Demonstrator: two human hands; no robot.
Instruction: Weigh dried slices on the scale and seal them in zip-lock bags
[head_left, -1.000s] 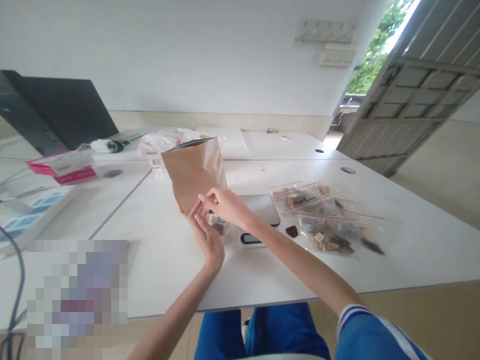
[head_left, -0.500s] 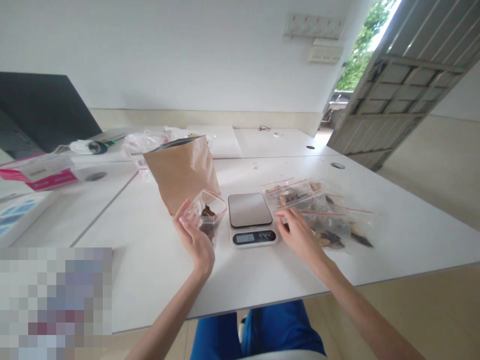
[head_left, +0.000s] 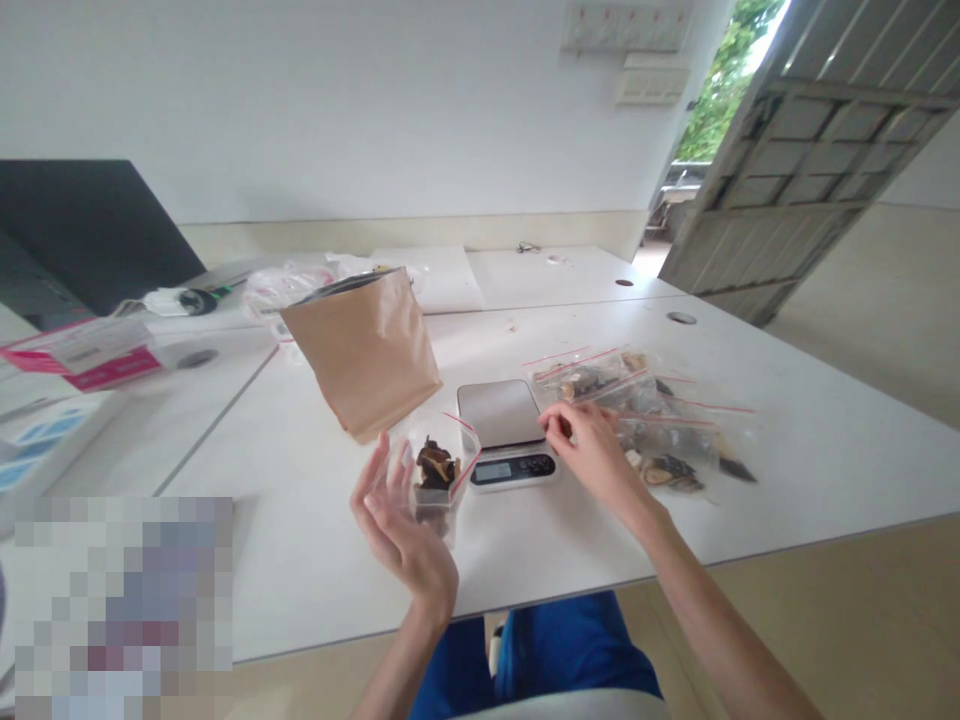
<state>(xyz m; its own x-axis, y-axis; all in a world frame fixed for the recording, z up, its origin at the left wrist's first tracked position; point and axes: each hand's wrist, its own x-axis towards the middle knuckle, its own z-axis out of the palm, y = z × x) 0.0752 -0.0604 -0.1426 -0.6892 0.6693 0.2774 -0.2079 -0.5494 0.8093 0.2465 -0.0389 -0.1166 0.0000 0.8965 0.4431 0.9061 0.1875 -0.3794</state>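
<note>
My left hand [head_left: 401,525] is curled round a clear zip-lock bag [head_left: 435,505] with a red-edged mouth, held upright and open in front of the kitchen scale's left side. Dark brown dried pieces [head_left: 436,465] show inside it. At the right edge of the digital scale [head_left: 499,412], my right hand [head_left: 592,445] has its fingers pinched together. A dark bit shows between those fingertips, too small to name. The scale's steel plate bears nothing visible. Behind the left hand stands an open brown paper bag [head_left: 364,355], tilted.
Several clear zip-lock bags of dried slices [head_left: 667,465] lie in a pile right of the scale. To the left are a pink and white box [head_left: 112,365] and a black monitor [head_left: 90,235]. Crumpled plastic [head_left: 289,285] lies behind the paper bag. The table's front edge is close.
My left hand and its zip-lock bag have moved right and nearer to me, and the dark pieces show more fully. My right hand has shifted slightly toward the scale, fingers drawn closer together.
</note>
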